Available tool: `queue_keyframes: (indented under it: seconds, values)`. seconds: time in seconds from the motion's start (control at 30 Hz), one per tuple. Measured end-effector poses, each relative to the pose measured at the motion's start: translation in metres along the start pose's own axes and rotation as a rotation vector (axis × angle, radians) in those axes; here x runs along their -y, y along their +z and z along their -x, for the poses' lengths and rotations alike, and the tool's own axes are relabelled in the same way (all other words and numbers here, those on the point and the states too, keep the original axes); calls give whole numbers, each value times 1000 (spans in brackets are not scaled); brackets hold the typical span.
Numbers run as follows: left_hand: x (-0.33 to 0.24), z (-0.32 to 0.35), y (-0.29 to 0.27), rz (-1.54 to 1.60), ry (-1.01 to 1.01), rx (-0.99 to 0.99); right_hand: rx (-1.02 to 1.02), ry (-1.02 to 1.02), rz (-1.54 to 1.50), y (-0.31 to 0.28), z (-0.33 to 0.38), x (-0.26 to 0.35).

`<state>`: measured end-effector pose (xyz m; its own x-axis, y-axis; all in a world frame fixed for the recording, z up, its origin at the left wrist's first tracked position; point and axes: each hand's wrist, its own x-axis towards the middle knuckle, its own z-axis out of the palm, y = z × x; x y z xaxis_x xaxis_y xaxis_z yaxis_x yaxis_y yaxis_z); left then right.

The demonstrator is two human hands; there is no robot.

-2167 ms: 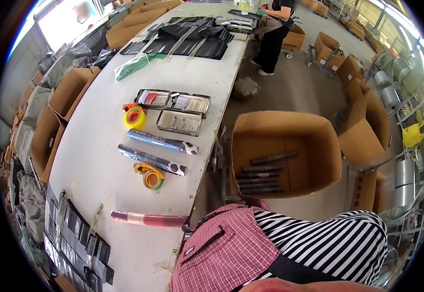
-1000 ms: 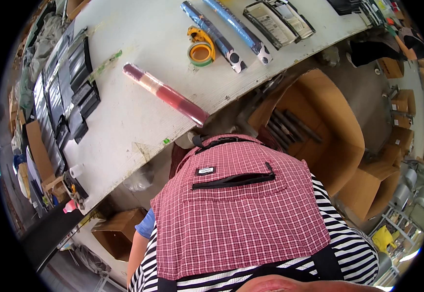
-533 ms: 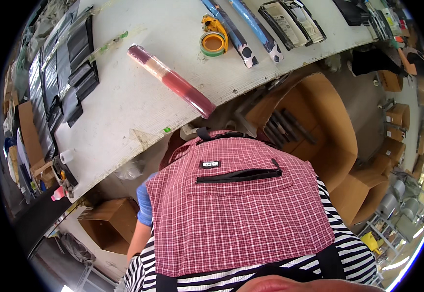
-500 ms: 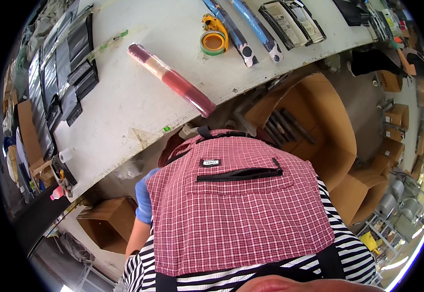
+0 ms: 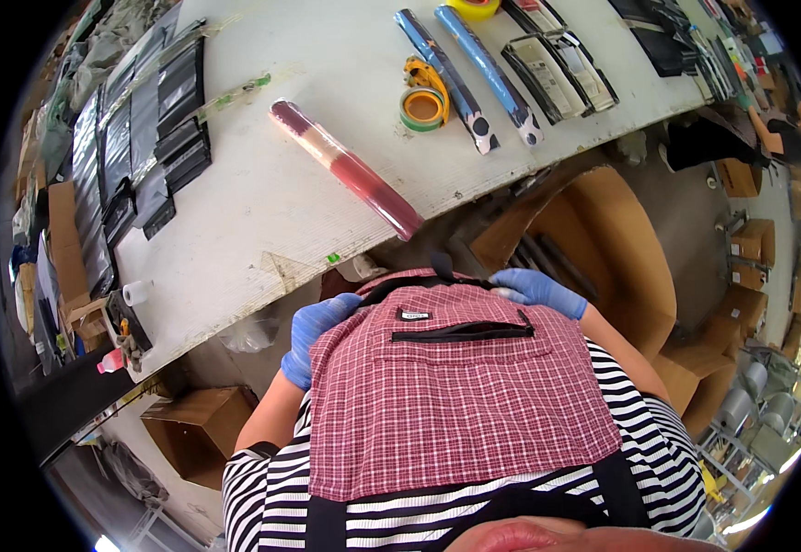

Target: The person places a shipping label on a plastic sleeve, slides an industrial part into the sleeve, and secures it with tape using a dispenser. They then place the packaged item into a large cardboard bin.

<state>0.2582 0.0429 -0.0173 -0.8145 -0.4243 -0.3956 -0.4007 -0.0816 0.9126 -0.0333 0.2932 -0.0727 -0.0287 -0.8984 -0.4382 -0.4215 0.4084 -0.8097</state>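
I look straight down my front at a red checked apron (image 5: 455, 396) worn over a black-and-white striped shirt. My left hand (image 5: 313, 336), in a blue glove, grips the apron's upper left edge. My right hand (image 5: 536, 290), also gloved in blue, holds the upper right edge by the black neck strap (image 5: 442, 274). Both hands are below the edge of the white table (image 5: 262, 212). The nearest thing on the table is a long tube with dark red contents (image 5: 345, 168).
On the table lie two blue tubes (image 5: 474, 69), tape rolls (image 5: 421, 104), flat clear packs (image 5: 557, 69) and rows of dark packets (image 5: 156, 120). An open cardboard box (image 5: 593, 248) with dark rods stands to my right; more boxes (image 5: 193, 432) sit on the floor.
The view has swung down from the tabletop to my own front. Both gloved hands have come up into sight and now grip the top of the apron.
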Motion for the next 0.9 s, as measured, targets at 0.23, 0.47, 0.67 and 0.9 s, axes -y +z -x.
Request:
queue_keyframes:
  seconds: [0.23, 0.47, 0.67, 0.9]
  values:
    - [-25, -62, 1, -576, 124, 270, 116, 350, -627, -2, 55, -24]
    - [53, -32, -61, -35, -161, 153, -250, 162, -404, -22, 5, 10]
    - [165, 21, -82, 165, -209, -324, -600, 60, -67, -32, -129, 54]
    - [67, -89, -283, -550, 323, -627, -411, 32, 615, 30, -287, 79]
